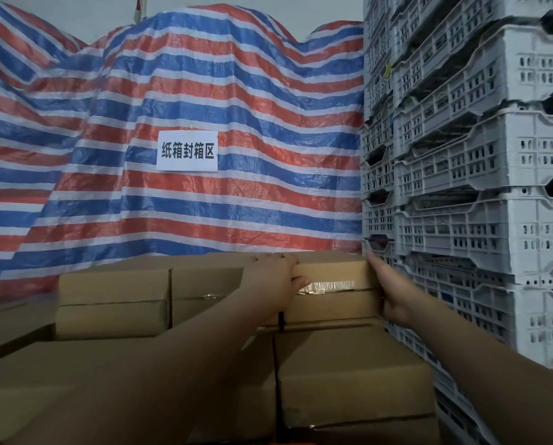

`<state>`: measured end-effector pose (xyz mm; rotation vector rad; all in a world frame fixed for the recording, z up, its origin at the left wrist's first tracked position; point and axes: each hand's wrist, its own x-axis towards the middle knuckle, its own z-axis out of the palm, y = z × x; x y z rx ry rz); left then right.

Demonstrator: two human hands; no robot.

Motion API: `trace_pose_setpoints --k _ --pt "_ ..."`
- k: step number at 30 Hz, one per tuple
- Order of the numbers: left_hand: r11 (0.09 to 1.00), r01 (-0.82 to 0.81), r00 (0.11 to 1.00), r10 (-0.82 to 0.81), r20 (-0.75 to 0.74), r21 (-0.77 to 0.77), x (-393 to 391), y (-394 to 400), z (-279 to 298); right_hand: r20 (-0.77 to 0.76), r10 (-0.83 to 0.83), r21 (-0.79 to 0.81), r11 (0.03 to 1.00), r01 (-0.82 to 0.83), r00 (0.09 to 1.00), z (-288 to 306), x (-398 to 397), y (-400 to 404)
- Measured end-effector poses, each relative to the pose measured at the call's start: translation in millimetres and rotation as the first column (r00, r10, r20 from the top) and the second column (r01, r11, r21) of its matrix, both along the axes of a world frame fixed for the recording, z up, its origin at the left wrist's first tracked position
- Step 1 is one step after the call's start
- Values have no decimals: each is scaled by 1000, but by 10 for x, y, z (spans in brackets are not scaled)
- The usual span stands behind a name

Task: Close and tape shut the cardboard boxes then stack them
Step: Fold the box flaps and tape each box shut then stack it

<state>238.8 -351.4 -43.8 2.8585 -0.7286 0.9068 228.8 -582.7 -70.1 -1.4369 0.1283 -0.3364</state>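
Hands [276, 281] on taped box [332, 271] beside crates [461, 155]

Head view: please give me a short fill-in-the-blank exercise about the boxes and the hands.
1. Both hands hold the top cardboard box at the ____ end of the back row.
2. The clear tape on it looks ____.
3. The white crates stand to the ____ of the boxes.
4. The tarp has red, white and ____ stripes.

Missing words: right; shiny; right; blue

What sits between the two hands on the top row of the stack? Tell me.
In the head view, one brown cardboard box, its seam sealed with clear tape, fills the stretch between the left hand and right hand.
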Motion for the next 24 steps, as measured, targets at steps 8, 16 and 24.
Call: trace_pose_setpoints --k 8,16,24 --pt "992 -122 990 121 66 20 -152 -36 -19 -109 34 -262 963 -62 993 52 -207 109" --pt "999 -34 981 41 190 -38 -619 259 242 443 -318 -829 211 518 839 319 -573 521" --pt "990 -138 988 141 71 -35 -1386 919 460 616 -96 -767 155 623 782 638 -1185 1283"
